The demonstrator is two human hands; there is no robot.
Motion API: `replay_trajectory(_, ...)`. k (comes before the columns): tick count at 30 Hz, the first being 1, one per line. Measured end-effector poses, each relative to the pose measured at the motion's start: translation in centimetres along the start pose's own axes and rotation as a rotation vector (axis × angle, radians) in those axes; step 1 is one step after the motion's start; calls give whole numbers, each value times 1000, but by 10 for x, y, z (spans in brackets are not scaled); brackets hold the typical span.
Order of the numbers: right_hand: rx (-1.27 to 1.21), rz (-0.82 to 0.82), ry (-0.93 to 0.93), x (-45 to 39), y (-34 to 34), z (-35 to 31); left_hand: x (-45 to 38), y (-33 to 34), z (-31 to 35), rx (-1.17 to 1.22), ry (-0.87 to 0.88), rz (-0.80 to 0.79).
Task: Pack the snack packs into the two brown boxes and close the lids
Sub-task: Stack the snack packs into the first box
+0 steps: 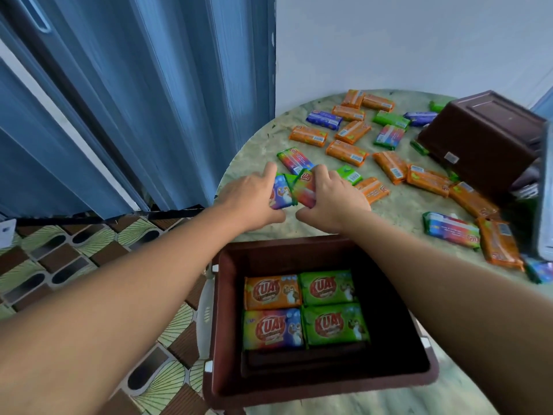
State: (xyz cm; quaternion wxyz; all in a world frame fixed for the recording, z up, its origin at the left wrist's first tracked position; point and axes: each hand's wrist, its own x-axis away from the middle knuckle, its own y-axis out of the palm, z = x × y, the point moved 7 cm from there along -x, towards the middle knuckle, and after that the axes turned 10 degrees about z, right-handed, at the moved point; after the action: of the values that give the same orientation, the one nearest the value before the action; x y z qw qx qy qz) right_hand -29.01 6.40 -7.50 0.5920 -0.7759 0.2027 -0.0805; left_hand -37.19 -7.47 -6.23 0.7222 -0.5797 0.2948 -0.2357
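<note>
An open brown box (pixel 398 333) stands at the table's near edge with several snack packs (pixel 302 310) lying flat on its bottom. Just beyond it, my left hand (pixel 254 199) grips a rainbow-coloured pack (pixel 281 194) and my right hand (pixel 332 199) grips another rainbow pack (pixel 306 187), the two packs touching. Many orange, green, blue and rainbow packs (pixel 347 152) lie scattered over the round table. A second brown box (pixel 478 139) lies tipped over, bottom up, at the far right.
The round marble-patterned table (pixel 398 211) ends close to the left of my hands. A blue folding door (pixel 134 100) stands at the left above patterned floor tiles (pixel 54 259). A grey object (pixel 544 205) stands at the right edge.
</note>
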Motion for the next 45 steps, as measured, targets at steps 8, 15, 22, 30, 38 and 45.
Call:
replay_trajectory(8,-114,121,-113,73,-36,1,65,-46,32,35,97,240)
replay_trajectory(15,-30,-69,-310,128,-8,9,126,-1,51,63,185,-42)
replay_trajectory(22,190,-230,-379,137,13,15,148,37,54,-62,242,-133)
replay_trajectory(30,243,-287,-380,139,23,18,155,64,53,-118,222,-121)
replay_trajectory(38,217,-315,-348,136,25,18,152,58,54,-108,171,-87)
replay_trajectory(45,197,-336,-322,137,27,20,153,54,57,-104,150,-67)
